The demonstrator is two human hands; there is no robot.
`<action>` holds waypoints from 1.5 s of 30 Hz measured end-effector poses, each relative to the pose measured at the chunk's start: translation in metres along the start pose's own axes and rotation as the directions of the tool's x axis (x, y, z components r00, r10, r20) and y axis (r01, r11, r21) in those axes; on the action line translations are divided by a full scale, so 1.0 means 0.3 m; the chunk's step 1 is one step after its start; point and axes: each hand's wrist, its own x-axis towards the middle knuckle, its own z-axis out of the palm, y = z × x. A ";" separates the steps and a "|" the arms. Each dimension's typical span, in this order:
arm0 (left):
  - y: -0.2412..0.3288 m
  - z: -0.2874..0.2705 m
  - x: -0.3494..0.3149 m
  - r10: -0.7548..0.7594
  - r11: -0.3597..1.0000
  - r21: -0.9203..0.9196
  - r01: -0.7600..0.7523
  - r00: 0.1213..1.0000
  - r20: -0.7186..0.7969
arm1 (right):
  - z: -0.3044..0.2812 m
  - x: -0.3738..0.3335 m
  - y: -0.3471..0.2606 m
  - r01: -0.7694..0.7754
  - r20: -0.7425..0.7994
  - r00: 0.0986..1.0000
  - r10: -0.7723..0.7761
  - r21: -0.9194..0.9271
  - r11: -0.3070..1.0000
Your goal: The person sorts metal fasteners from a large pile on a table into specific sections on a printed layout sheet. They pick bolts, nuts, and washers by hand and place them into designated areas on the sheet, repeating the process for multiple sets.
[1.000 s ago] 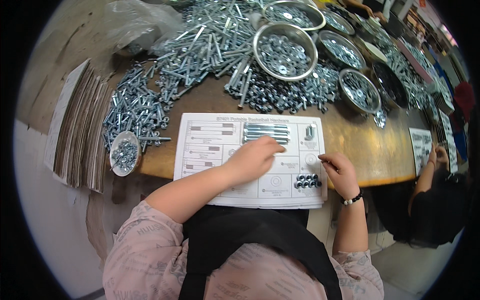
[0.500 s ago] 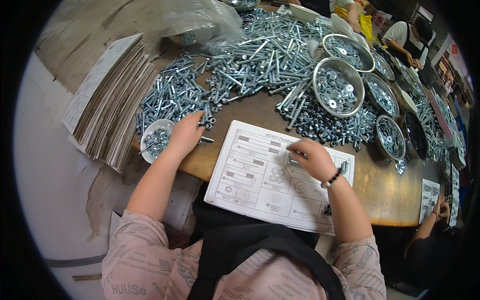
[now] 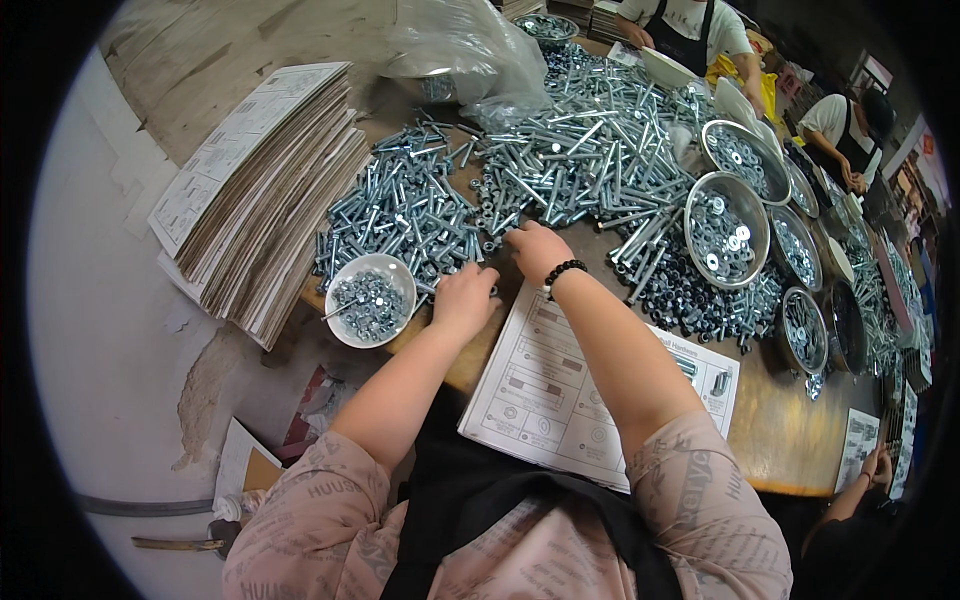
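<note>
My left hand [image 3: 465, 303] is at the front edge of the bolt pile [image 3: 405, 215], right of a white bowl [image 3: 372, 300] of small metal fasteners. Its fingers are curled together; what they hold is too small to make out. Reaching ahead and to its right, my right hand [image 3: 538, 252] has its fingertips bent down by loose nuts [image 3: 489, 215] at the pile's edge. Its fingers are drawn together, and anything between them is hidden. Below my right forearm lies a printed hardware card [image 3: 520, 400] with diagrams and a few metal pieces on its right part.
Longer bolts [image 3: 590, 150] are heaped behind, with dark nuts [image 3: 685, 300] in front. Metal bowls [image 3: 727, 228] of washers stand at the right. A tall stack of cards [image 3: 270, 190] is at the left. Co-workers [image 3: 700, 30] work at the back and right.
My right hand has moved left and forward from over the card to the pile's edge. My left hand stays near the bolts and bowl. The view has shifted.
</note>
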 end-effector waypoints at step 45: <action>0.362 0.042 -0.069 0.479 0.837 -0.379 -0.395 0.863 0.159 | -0.195 -0.854 -0.013 -0.250 0.022 0.968 0.251 0.210 0.945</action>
